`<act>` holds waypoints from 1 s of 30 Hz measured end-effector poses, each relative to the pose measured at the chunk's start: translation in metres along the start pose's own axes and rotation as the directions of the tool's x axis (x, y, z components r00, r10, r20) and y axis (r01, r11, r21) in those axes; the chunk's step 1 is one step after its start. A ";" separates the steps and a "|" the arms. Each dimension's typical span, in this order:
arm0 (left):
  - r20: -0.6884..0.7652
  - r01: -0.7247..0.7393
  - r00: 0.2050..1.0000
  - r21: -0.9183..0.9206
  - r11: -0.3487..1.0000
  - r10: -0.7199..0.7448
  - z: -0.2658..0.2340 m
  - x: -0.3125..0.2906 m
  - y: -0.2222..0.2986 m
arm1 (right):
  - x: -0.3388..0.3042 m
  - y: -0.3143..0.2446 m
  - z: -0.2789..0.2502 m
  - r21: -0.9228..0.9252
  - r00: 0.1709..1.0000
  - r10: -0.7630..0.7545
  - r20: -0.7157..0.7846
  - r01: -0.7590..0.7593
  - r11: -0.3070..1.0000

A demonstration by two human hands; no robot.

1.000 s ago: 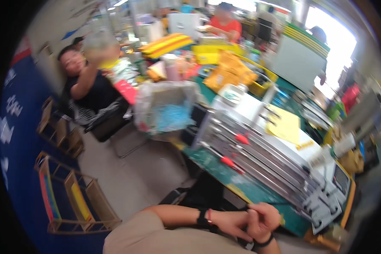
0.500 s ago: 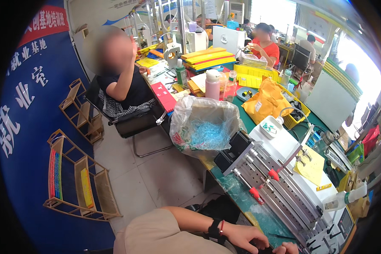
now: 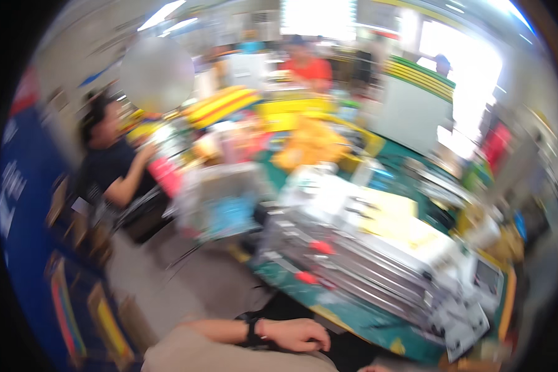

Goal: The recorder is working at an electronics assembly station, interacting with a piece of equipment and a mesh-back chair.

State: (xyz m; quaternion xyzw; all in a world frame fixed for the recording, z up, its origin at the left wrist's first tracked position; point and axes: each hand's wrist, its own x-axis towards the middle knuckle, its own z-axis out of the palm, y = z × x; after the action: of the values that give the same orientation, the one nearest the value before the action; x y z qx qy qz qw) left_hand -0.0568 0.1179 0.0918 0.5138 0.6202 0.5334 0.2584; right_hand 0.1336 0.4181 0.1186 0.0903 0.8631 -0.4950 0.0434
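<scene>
My left hand (image 3: 301,335), with a dark band on its wrist, rests near the front edge of the green table (image 3: 347,319). Its fingers are loosely bent and apart, and nothing shows in them. Only a sliver of my right hand (image 3: 375,369) appears at the bottom edge, so its fingers are hidden. Beyond my hands, on the table, lies a long metal machine with parallel rails (image 3: 359,266). Two red pieces stand on it, one of them a red knob-like part (image 3: 321,247). The whole picture is smeared by motion.
A plastic-lined bin (image 3: 189,201) with blue strands stands left of the machine. Behind it are an orange bag (image 3: 310,146), yellow trays and yellow paper (image 3: 394,217). A seated person (image 3: 115,155) works at the left; wooden racks (image 3: 108,319) stand on the floor.
The view has swung to the right and up, so the scene shifts left. My left hand now sits apart from the machine, and my right hand has mostly dropped out of the picture.
</scene>
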 end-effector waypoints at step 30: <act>0.203 -0.335 0.938 0.305 0.892 0.282 0.165 0.270 0.099 | -0.106 0.204 -0.339 -0.025 0.006 -0.026 -1.000 0.166 0.986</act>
State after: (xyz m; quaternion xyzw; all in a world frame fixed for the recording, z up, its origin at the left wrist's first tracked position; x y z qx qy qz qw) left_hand 0.0307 0.4198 0.1961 0.6818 0.5903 0.4133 0.1261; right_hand 0.2829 0.7991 0.1352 0.3547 0.6225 -0.3331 -0.6129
